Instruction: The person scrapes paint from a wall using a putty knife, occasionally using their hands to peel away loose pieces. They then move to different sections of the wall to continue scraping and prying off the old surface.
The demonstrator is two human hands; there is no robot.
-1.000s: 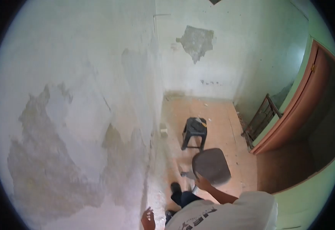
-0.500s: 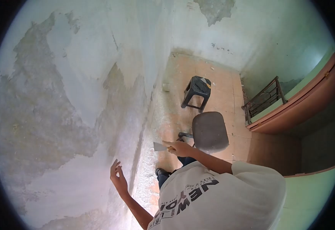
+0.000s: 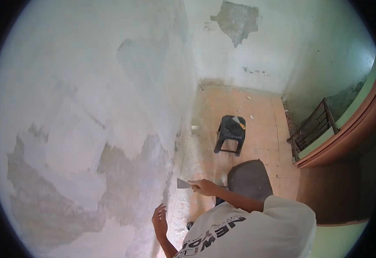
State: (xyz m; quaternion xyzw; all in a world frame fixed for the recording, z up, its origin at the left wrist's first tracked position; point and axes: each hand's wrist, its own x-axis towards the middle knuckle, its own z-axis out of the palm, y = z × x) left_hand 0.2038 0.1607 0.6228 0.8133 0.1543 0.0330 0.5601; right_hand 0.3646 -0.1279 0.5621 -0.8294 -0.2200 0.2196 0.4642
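My right hand (image 3: 203, 187) is closed round the handle of a putty knife (image 3: 183, 184), its flat metal blade pointing left toward the wall. Most of the handle is hidden by the fingers. Lower and to the left, my left hand (image 3: 159, 220) is raised beside the wall (image 3: 76, 159) with nothing in it, its fingers loosely bent and apart. That wall is pale, with large rough grey patches where the surface layer has come off.
A black plastic stool (image 3: 231, 134) stands ahead with a yellow-handled scraper (image 3: 239, 123) on it. The dark chair (image 3: 250, 182) is close by my right arm. Farther right are a metal grille (image 3: 314, 127) and an orange-brown ledge (image 3: 347, 142). Small debris (image 3: 251, 117) lies on the tiled floor.
My view has tilted up, so the wall patches, stool and chair sit lower. My left hand has come closer to my right hand, which still holds the putty knife.
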